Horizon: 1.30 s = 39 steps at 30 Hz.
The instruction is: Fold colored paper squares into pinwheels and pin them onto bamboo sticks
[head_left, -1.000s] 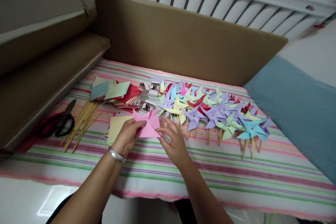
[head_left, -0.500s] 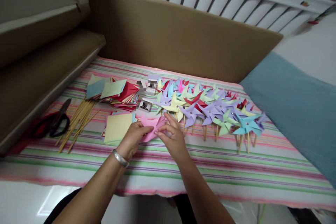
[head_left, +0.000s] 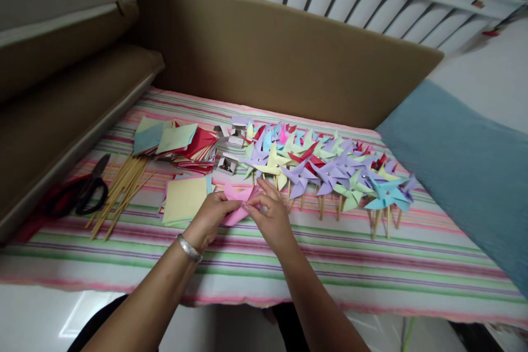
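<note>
Pink paper (head_left: 236, 193), part-folded, is btwn both hands above striped cloth (head_left: 256, 269), R of pale-yellow sheet (head_left: 185, 201); long axis unclear, neither hand nearer. L hand (head_left: 209, 215): grip closed, thumb pressed nr paper's middle. R hand (head_left: 270, 215): thumb + fingertip pinching paper, thumbs almost meeting.

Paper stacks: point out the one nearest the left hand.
The front stack, topped with pale yellow, beside the left hand; the others lie farther back, showing green, blue and red.
</note>
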Motion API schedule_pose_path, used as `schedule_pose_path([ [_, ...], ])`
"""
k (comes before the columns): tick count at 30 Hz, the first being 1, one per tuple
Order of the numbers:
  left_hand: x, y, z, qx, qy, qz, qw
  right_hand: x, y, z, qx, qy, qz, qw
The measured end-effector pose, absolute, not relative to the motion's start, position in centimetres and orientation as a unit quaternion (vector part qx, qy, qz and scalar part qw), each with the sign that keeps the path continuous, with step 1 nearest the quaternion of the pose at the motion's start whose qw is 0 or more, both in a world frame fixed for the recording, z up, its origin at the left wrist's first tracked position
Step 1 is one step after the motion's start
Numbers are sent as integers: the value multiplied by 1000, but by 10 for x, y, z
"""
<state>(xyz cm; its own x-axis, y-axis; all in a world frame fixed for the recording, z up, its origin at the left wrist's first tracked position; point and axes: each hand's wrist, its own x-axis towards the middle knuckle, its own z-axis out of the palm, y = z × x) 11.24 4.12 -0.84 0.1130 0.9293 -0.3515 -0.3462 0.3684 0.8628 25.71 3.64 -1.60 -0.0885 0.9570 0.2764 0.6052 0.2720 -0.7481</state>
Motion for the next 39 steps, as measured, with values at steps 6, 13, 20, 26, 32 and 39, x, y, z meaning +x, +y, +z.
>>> schedule_pose_path([
  [6, 110, 41, -11, 306, 463, 452, 698, 255, 36, -14, -577, -688, 244, 367],
  [13, 108, 41, -17, 319, 415, 427, 738, 255, 37, -11, -607, -659, 273, 351],
  [20, 107, 45, -24, 354, 462, 426, 693, 254, 37, -9, -616, -661, 267, 334],
  [26, 105, 46, -22, 423, 495, 381, 657, 267, 35, 10, -589, -683, 231, 364],
  [32, 108, 40, -15, 480, 450, 355, 664, 268, 29, 13, -543, -706, 344, 298],
  [39, 109, 41, -20, 526, 423, 335, 658, 271, 31, 5, -520, -712, 379, 284],
])
